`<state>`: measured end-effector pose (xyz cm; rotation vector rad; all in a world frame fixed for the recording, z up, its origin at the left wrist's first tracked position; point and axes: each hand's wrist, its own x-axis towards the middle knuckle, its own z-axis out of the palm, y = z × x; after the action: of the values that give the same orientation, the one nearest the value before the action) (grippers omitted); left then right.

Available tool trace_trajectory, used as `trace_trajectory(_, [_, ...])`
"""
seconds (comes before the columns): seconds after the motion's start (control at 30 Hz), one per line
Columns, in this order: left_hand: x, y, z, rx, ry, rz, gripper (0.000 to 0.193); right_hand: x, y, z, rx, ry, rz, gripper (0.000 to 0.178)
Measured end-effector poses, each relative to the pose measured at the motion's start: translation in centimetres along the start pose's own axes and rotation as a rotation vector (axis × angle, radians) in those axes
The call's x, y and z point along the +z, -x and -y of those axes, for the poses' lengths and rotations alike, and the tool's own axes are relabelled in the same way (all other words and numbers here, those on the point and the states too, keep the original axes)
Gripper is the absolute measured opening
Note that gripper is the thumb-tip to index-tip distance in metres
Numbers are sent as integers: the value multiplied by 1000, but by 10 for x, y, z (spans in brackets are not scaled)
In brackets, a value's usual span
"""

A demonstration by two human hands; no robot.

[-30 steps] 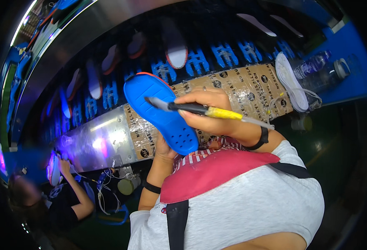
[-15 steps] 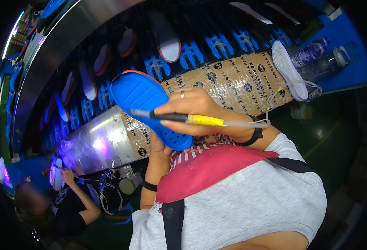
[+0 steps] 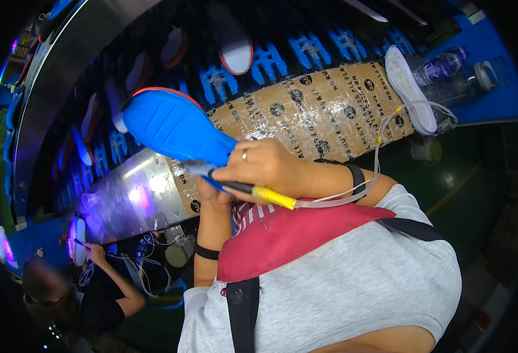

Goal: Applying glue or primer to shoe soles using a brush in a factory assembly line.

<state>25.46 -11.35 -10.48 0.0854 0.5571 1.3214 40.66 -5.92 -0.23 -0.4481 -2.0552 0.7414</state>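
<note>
A blue shoe sole with a red edge is tilted in front of me, its ridged face toward me. My left hand is closed on its lower end from underneath, fingers partly hidden behind my right hand and the sole. In my right hand, which wears a ring, is a brush with a black and yellow handle and a clear tube running from its end. Its bristles, blurred, are at the sole's lower left edge; whether they touch it I cannot tell.
Beyond lies a bench covered with printed cardboard, beside a shiny metal plate. Blue holders and hanging soles line the rack behind. A white sole and bottles are at right. A co-worker's hand works at lower left.
The blue sole has moved left and slightly up. My right hand has shifted a little down, and the brush handle slants more, its yellow end lower.
</note>
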Motion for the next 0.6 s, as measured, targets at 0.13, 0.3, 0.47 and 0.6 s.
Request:
trace_trajectory(0.13, [17, -10, -6, 127, 132, 149, 62, -6, 0, -3, 97, -216, 49, 23])
trace_trajectory(0.3, [22, -25, -25, 118, 198, 212, 62, -2, 1, -5, 183, -231, 58, 26])
trace_trajectory(0.47, [21, -35, -43, 244, 96, 322, 58, -23, -17, -3, 277, -423, 219, 27])
trace_trajectory(0.6, [25, -35, -67, 152, -29, 331, 64, -27, -19, -16, 272, -296, 304, 26])
